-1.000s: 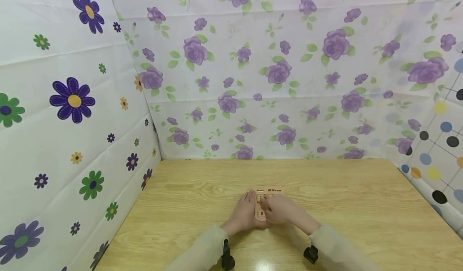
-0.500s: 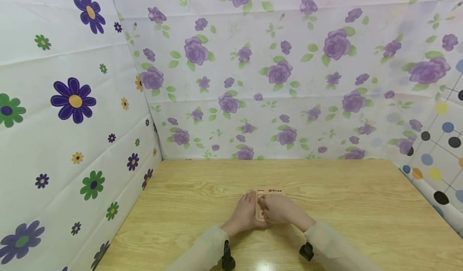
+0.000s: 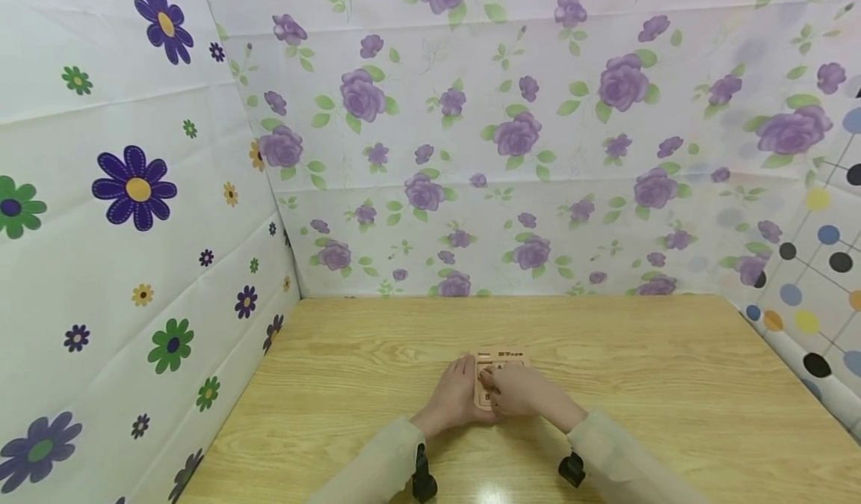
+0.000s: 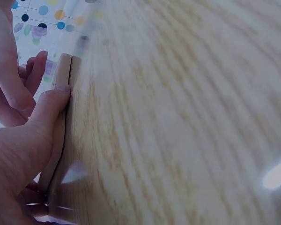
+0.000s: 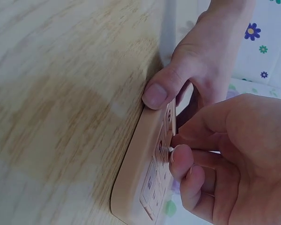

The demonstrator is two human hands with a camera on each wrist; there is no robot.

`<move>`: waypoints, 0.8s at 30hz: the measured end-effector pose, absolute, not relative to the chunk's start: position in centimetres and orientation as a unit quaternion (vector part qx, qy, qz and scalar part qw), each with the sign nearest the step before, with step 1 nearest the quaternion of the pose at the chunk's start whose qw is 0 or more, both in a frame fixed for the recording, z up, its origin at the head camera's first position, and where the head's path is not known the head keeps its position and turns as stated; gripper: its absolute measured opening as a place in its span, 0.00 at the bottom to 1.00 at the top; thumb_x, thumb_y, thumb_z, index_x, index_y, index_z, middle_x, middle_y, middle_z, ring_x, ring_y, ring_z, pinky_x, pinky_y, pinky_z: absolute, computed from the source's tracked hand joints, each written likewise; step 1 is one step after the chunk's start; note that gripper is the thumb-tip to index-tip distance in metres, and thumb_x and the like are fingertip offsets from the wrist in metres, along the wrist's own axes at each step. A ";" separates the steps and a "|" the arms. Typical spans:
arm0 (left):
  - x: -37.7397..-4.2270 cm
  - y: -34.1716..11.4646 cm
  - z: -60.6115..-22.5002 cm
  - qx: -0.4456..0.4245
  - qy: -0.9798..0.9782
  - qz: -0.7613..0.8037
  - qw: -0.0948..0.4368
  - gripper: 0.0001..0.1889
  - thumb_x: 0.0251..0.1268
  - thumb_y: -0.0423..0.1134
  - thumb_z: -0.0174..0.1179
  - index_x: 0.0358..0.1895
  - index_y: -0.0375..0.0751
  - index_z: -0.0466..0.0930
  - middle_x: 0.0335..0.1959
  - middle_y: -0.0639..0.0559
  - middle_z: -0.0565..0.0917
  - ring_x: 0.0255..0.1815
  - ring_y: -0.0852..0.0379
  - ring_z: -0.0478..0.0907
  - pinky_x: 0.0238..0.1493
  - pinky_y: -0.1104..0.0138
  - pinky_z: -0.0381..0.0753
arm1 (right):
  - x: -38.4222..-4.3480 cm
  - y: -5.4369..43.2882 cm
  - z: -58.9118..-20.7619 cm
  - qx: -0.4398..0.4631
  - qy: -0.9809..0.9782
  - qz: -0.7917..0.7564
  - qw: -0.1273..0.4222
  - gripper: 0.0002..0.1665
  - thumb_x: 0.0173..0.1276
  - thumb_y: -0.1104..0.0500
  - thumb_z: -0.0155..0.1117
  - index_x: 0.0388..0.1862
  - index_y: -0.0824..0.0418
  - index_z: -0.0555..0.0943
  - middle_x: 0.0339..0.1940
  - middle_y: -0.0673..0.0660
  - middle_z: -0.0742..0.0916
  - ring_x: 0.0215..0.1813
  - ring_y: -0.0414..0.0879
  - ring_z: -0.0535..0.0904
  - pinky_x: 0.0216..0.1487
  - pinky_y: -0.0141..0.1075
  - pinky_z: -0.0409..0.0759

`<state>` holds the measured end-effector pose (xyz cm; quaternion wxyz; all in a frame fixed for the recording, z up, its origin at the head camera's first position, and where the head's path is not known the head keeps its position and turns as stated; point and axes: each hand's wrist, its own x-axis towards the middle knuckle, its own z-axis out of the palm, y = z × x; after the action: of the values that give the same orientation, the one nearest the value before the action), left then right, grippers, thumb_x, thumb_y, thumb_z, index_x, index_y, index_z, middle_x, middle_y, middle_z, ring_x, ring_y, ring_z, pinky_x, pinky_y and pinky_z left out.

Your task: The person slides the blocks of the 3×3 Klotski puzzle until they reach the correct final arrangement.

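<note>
A flat wooden number puzzle board (image 3: pixel 481 402) with square tiles lies on the table in the head view. My left hand (image 3: pixel 454 395) grips its left side, the thumb along the near edge; the left wrist view shows that thumb (image 4: pixel 51 105) on the board's rim. Above the tiles, my right hand (image 3: pixel 521 389) has curled fingers, and its thumb and index tips pinch at a number tile in the upper left. In the right wrist view those fingertips (image 5: pixel 180 158) are right at the tile faces. The right hand covers most tiles; an "8" shows at lower left.
The wood-grain table (image 3: pixel 625 354) extends around the board. Flower-printed cloth (image 3: pixel 430 137) hangs behind and at the left, dotted cloth (image 3: pixel 817 287) at the right. A black wrist camera (image 3: pixel 424 481) sits under the left sleeve, another (image 3: pixel 572 469) under the right.
My right fingertips have shifted slightly left over the upper-left tile, hiding the "7" that showed a second ago. The left hand and the board keep their places.
</note>
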<state>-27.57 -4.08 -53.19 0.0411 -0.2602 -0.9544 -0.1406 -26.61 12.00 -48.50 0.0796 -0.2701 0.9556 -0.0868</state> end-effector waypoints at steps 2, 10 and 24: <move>-27.5 -4.1 -53.1 -0.258 -0.955 -0.142 0.038 0.64 0.37 0.69 0.72 0.71 0.25 0.55 0.70 0.32 0.65 0.71 0.41 0.64 0.74 0.55 0.64 | -26.5 11.9 -48.4 -0.273 0.955 -0.087 0.083 0.19 0.70 0.58 0.55 0.58 0.62 0.78 0.31 0.53 0.83 0.27 0.41 0.72 0.33 0.36 0.79; -27.4 -4.0 -52.9 -0.257 -0.957 -0.128 0.037 0.62 0.40 0.67 0.71 0.71 0.24 0.55 0.70 0.32 0.66 0.71 0.41 0.65 0.74 0.56 0.65 | -26.0 12.0 -48.5 -0.277 0.955 -0.078 0.074 0.19 0.73 0.57 0.53 0.59 0.62 0.77 0.45 0.58 0.85 0.41 0.53 0.84 0.46 0.45 0.85; -27.4 -4.0 -52.9 -0.259 -0.960 -0.104 0.029 0.61 0.43 0.66 0.71 0.71 0.23 0.55 0.71 0.32 0.64 0.72 0.41 0.63 0.75 0.57 0.62 | -24.9 11.8 -49.1 -0.276 0.956 -0.071 0.067 0.25 0.74 0.55 0.51 0.66 0.63 0.73 0.64 0.64 0.79 0.58 0.60 0.80 0.59 0.49 0.80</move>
<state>-27.44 -4.04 -52.94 0.0294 -0.2591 -0.9597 -0.1044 -24.90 11.82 -49.06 0.0667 -0.2757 0.9563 -0.0709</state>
